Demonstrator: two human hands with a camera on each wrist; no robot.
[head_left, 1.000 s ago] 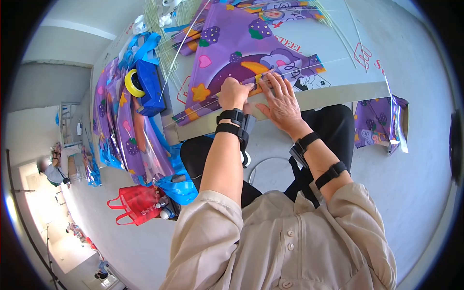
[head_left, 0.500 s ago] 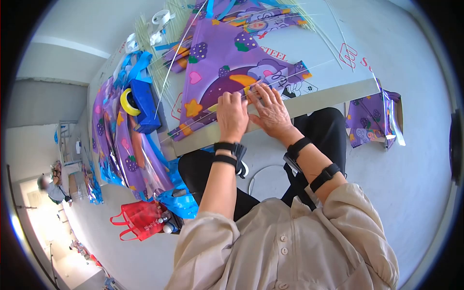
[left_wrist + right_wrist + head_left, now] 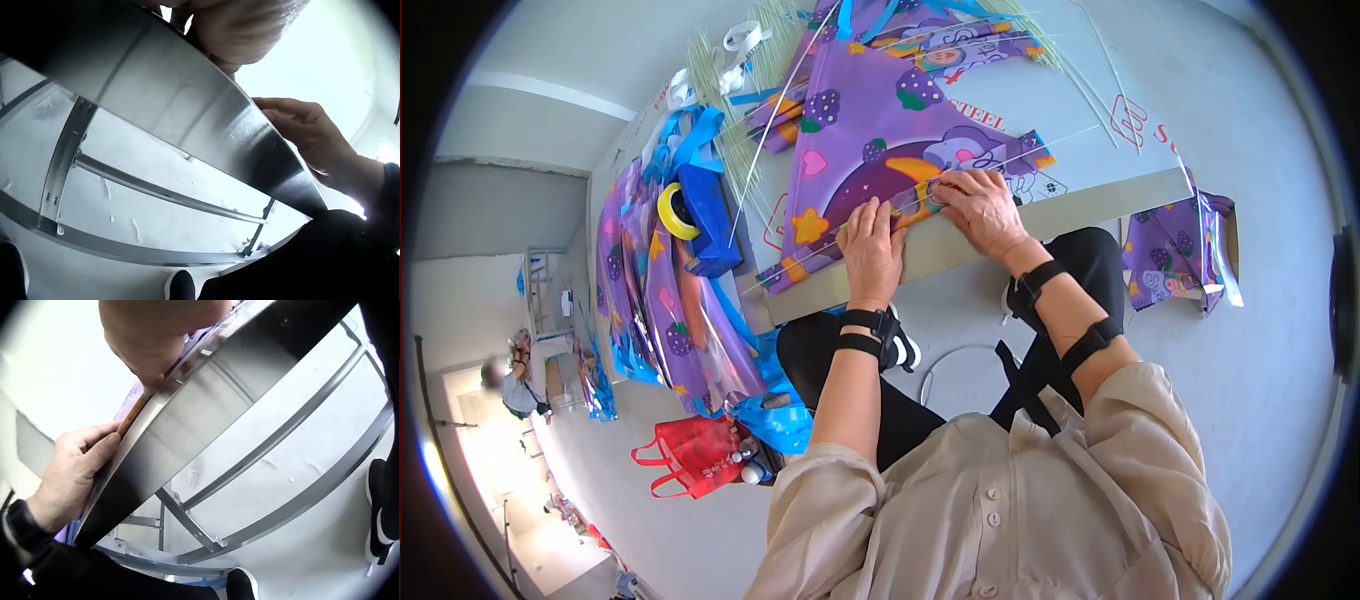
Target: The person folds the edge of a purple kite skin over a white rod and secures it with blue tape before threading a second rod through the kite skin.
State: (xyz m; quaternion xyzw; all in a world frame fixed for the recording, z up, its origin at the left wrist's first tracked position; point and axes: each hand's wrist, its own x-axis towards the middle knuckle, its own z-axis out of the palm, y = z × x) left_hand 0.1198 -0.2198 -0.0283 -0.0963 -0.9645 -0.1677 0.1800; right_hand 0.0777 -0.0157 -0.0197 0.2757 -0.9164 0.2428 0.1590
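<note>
Hands both sit at the near edge of the table [image 3: 1090, 95], on the hem of the kite [image 3: 870, 140]. Left hand [image 3: 870, 248] is flat, fingers straight, pressing the hem down, so an open grip. Right hand [image 3: 982, 205] is just beside it with fingertips bent onto the same hem; cannot tell if that grip pinches or only presses. Thin rod [image 3: 1068, 139] follows the hem, long axis slanting rightward away from the edge. Kite body spreads farther from the edge.
</note>
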